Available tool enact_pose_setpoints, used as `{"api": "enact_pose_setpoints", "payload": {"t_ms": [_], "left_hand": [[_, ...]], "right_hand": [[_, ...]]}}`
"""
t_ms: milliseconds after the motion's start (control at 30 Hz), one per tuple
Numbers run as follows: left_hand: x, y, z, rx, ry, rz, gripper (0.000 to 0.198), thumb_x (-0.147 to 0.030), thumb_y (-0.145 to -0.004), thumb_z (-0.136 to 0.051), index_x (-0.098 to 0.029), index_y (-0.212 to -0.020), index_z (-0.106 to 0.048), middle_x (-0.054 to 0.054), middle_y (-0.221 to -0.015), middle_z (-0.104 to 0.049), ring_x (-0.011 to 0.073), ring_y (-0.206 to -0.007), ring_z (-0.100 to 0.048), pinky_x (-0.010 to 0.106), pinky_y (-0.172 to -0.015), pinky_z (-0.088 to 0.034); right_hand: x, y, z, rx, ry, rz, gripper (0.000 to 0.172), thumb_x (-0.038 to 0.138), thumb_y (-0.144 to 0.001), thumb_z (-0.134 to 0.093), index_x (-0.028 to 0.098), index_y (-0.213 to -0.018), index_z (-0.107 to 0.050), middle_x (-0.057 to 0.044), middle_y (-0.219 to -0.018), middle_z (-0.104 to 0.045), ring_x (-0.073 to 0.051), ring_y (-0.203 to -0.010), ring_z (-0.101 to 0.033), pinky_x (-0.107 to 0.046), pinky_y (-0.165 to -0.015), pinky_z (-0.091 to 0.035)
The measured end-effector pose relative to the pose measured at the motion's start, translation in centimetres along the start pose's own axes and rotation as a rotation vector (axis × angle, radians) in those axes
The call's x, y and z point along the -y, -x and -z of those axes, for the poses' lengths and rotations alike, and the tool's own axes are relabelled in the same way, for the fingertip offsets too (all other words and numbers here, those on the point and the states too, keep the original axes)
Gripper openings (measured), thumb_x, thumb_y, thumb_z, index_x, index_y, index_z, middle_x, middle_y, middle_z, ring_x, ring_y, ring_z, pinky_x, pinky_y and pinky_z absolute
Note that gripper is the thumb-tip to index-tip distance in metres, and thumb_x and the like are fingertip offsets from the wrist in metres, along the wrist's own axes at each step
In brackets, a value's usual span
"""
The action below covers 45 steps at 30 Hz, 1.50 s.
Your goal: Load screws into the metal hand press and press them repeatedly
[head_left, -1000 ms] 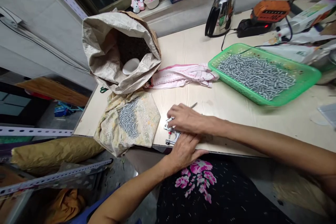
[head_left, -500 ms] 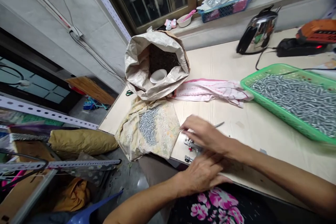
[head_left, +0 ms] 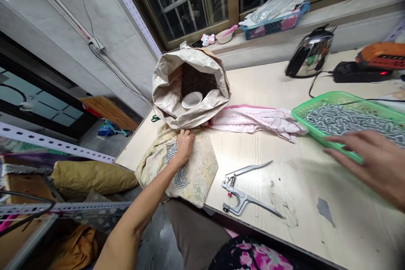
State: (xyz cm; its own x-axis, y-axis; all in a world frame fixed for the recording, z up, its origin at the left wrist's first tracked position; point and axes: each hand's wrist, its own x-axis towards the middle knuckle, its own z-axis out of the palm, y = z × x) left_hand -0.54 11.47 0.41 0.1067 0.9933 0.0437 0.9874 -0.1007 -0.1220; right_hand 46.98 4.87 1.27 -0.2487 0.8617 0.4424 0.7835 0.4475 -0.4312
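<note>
My left hand [head_left: 185,145] reaches onto the patterned cloth [head_left: 204,168], its fingers curled down at the pile of small silvery metal pieces [head_left: 182,178]. The fingertips are partly hidden, and I cannot make out what is between them. Over the near edge of the green plastic basket [head_left: 325,139] is my right hand [head_left: 370,156], slightly blurred, with fingers stretched out and the thumb apart. Many silvery metal pieces [head_left: 341,118] fill that basket. Hand pliers with a spring and a red part [head_left: 242,198] lie on the table between my hands, touched by neither.
An upright woven sack [head_left: 164,88] with dark contents and a white bowl [head_left: 192,100] stands behind the cloth. A pink-and-white towel [head_left: 256,119] lies beside it. Farther back are a shiny kettle [head_left: 311,52] and an orange power tool [head_left: 379,55]. A grey scrap [head_left: 325,211] lies near the front.
Both hands have left the pliers, which now lie on the table. My left hand has moved to the pile on the cloth, my right hand to the green basket.
</note>
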Motion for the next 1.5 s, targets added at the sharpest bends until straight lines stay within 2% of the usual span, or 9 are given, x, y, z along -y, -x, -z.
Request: {"api": "enact_pose_setpoints", "payload": {"t_ms": [133,467,600,833,933,1033,1233,1367,1500], "left_hand": [[0.4,-1.2,-0.6,0.053,-0.034,-0.049,0.024,-0.015,-0.092,-0.045,-0.016,-0.100,-0.067,0.013,-0.104,-0.061,0.0266,-0.103,-0.048,0.038,-0.086,-0.039],[1.4,-1.2,-0.1,0.148,-0.062,-0.200,0.021,-0.014,-0.093,-0.042,-0.016,-0.093,-0.062,0.012,-0.100,-0.060,0.0256,-0.101,-0.050,0.036,-0.086,-0.039],[1.2,-1.1,-0.2,0.132,-0.044,-0.207,0.018,-0.016,-0.093,-0.043,-0.014,-0.090,-0.062,0.014,-0.099,-0.061,0.0270,-0.100,-0.051,0.037,-0.085,-0.041],[0.6,-1.1,1.2,0.042,0.036,-0.161,0.014,-0.011,-0.086,-0.049,-0.014,-0.087,-0.062,0.012,-0.097,-0.063,0.0248,-0.098,-0.055,0.035,-0.086,-0.043],[-0.6,0.5,2.1,0.016,0.114,-0.130,0.015,-0.014,-0.086,-0.049,-0.013,-0.088,-0.063,0.011,-0.093,-0.064,0.0234,-0.094,-0.058,0.033,-0.083,-0.045],[-2.9,3.7,2.9,0.057,0.447,-0.034,0.012,-0.020,-0.082,-0.054,-0.015,-0.082,-0.065,0.005,-0.078,-0.066,0.0174,-0.074,-0.060,0.028,-0.071,-0.046],[-7.7,11.0,3.3,0.502,1.174,0.243,0.031,-0.036,-0.068,-0.069,-0.012,-0.087,-0.068,-0.001,-0.062,-0.063,0.0109,-0.051,-0.054,0.022,-0.051,-0.041],[-9.1,13.5,2.5,0.522,1.308,0.402,0.040,-0.045,-0.060,-0.077,-0.011,-0.080,-0.067,-0.001,-0.060,-0.062,0.0093,-0.051,-0.052,0.021,-0.052,-0.041],[-9.7,14.5,2.0,0.518,1.283,0.419,0.043,-0.050,-0.058,-0.078,-0.011,-0.074,-0.068,0.002,-0.064,-0.065,0.0108,-0.057,-0.054,0.022,-0.056,-0.040]], "right_hand": [[4.5,1.6,-2.5,0.081,-0.040,0.036,0.022,0.041,-0.094,-0.041,0.032,-0.101,-0.059,-0.010,-0.099,-0.058,-0.029,-0.087,-0.061,-0.048,-0.076,-0.049],[9.9,2.1,-6.7,0.278,-0.175,0.146,0.027,0.029,-0.098,-0.037,0.023,-0.099,-0.063,-0.008,-0.094,-0.061,-0.019,-0.081,-0.061,-0.035,-0.071,-0.051],[11.7,2.6,-7.4,0.338,-0.206,0.176,0.028,0.025,-0.098,-0.036,0.023,-0.096,-0.063,-0.007,-0.091,-0.061,-0.019,-0.079,-0.060,-0.036,-0.071,-0.050],[12.3,3.3,-6.7,0.384,-0.209,0.161,0.028,0.024,-0.099,-0.034,0.021,-0.096,-0.062,-0.007,-0.091,-0.060,-0.019,-0.080,-0.058,-0.037,-0.071,-0.048],[12.6,4.2,-6.7,0.428,-0.225,0.160,0.026,0.026,-0.100,-0.036,0.021,-0.094,-0.061,-0.006,-0.091,-0.059,-0.019,-0.081,-0.058,-0.035,-0.071,-0.047],[12.9,5.2,-7.4,0.455,-0.238,0.193,0.022,0.028,-0.099,-0.041,0.019,-0.099,-0.061,-0.007,-0.093,-0.059,-0.020,-0.084,-0.056,-0.035,-0.073,-0.045],[12.9,5.8,-9.5,0.389,-0.153,0.253,0.018,0.024,-0.098,-0.043,0.017,-0.092,-0.058,-0.006,-0.086,-0.057,-0.018,-0.080,-0.052,-0.033,-0.072,-0.040],[13.1,5.8,-10.2,0.265,-0.025,0.367,0.024,0.013,-0.095,-0.040,0.016,-0.076,-0.054,-0.004,-0.077,-0.053,-0.016,-0.070,-0.044,-0.032,-0.067,-0.034],[13.6,6.3,-9.9,0.151,0.043,0.443,0.026,0.007,-0.092,-0.040,0.017,-0.071,-0.052,-0.003,-0.071,-0.049,-0.016,-0.066,-0.038,-0.033,-0.063,-0.029]]}}
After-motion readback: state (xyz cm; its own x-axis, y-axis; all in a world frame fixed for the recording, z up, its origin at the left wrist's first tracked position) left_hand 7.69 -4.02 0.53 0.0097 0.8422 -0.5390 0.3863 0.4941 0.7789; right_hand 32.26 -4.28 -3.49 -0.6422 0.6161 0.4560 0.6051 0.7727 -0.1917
